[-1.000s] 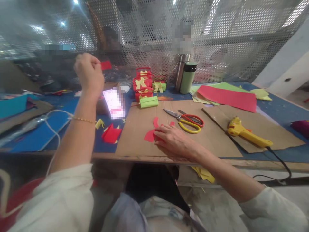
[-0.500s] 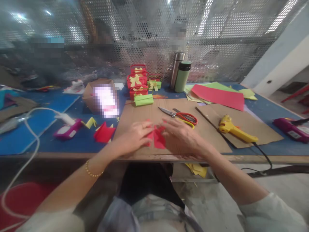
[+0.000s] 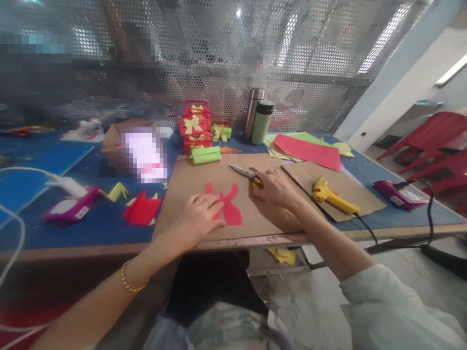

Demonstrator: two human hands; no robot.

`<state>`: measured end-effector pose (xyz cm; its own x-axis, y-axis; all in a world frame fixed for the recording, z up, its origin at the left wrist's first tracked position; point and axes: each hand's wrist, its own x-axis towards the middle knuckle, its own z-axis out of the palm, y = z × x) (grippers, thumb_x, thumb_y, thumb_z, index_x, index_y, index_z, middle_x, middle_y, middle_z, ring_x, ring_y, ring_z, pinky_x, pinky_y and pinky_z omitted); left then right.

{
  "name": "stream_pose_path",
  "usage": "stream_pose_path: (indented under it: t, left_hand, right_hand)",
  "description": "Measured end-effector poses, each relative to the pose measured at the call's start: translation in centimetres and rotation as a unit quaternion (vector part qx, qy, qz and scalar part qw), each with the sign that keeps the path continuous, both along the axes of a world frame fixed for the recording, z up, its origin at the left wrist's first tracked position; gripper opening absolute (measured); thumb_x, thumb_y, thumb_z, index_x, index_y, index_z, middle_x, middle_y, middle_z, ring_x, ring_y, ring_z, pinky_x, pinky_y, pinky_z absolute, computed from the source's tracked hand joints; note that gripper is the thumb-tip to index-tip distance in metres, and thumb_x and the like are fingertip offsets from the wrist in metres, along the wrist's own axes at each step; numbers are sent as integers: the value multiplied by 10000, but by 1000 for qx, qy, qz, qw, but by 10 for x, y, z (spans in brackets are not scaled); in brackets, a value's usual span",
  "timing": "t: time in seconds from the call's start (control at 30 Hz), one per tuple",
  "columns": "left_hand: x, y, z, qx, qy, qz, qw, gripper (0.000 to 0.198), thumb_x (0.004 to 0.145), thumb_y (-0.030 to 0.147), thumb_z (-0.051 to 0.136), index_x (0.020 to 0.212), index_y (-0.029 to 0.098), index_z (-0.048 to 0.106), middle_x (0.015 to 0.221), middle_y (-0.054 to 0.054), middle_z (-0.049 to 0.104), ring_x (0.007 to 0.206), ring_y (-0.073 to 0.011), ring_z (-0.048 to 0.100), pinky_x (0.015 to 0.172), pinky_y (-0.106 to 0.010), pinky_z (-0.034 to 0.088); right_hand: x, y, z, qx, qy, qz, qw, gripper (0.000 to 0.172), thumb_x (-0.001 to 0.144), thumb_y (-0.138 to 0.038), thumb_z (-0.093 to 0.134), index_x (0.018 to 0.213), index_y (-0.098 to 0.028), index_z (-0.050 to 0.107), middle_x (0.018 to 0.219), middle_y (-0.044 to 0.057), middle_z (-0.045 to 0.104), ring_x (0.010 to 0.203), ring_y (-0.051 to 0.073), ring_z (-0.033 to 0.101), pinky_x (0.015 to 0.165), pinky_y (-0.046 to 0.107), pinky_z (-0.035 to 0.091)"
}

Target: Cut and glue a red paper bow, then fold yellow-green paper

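Before red boxes (image 3: 203,128), contents hidden: left hand (image 3: 200,214) loose on red paper (image 3: 230,210), right hand (image 3: 274,188) over scissors (image 3: 241,170), grip unclear.

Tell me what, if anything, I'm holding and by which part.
The right hand is on the scissors at the handles, but whether it grips them cannot be told. The left hand lies on red paper.

Left hand (image 3: 202,214) flat, palm down, right hand (image 3: 276,188) curled, knuckles up, forearms (image 3: 337,240) slanting inward.
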<state>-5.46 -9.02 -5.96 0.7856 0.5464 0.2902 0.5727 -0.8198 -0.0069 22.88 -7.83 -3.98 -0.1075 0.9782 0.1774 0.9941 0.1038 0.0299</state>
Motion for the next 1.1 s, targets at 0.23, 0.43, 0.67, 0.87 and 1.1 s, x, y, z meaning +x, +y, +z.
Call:
stream_pose_path:
  t: [0.23, 0.43, 0.67, 0.87, 1.1]
  left_hand:
    - [3, 2, -5, -11, -2, 17, 1000, 451, 1027, 452, 570, 1323, 131, 682, 1431, -195, 660, 1340, -323, 598, 1078, -466, 443]
    - [8, 1, -11, -22, -12, 19, 1000, 446, 1037, 443, 545, 1353, 153, 666, 1472, -194, 630, 1387, -334, 546, 1088, -478, 434]
    - [8, 16, 20, -88, -59, 82, 991, 441, 1044, 340, 475, 1408, 145, 631, 1483, -189, 610, 1337, -324, 582, 1104, -478, 461]
    - [13, 49, 58, -146, -71, 190, 968, 452, 1001, 331, 477, 1360, 111, 642, 1232, -189, 721, 1142, -320, 663, 1015, -449, 493]
    - [16, 70, 31, -233, -102, 191, 948, 278, 919, 340, 567, 1089, 181, 718, 1087, -139, 729, 991, -281, 666, 886, -397, 487]
  right_hand:
    - [20, 43, 10, 22, 34, -32, 999, 377, 858, -353, 602, 1154, -165, 741, 992, 130, 760, 884, 256, 625, 749, 318, 366]
    - [20, 42, -2, 76, 24, -22, 997, 317, 941, -286, 530, 1093, -143, 770, 1160, 193, 730, 1067, 330, 596, 892, 404, 400]
    - [-35, 18, 23, -62, 117, 259, 957, 291, 1036, -290, 515, 1063, -192, 788, 1081, 105, 762, 1033, 225, 670, 922, 336, 452]
    - [-67, 24, 32, -150, 47, 205, 966, 413, 820, -476, 835, 1105, -185, 766, 1084, 127, 748, 1011, 285, 693, 849, 346, 430]
    - [-64, 38, 25, -240, 140, 181, 943, 245, 769, -359, 846, 892, -206, 700, 911, 41, 732, 827, 200, 652, 670, 280, 387]
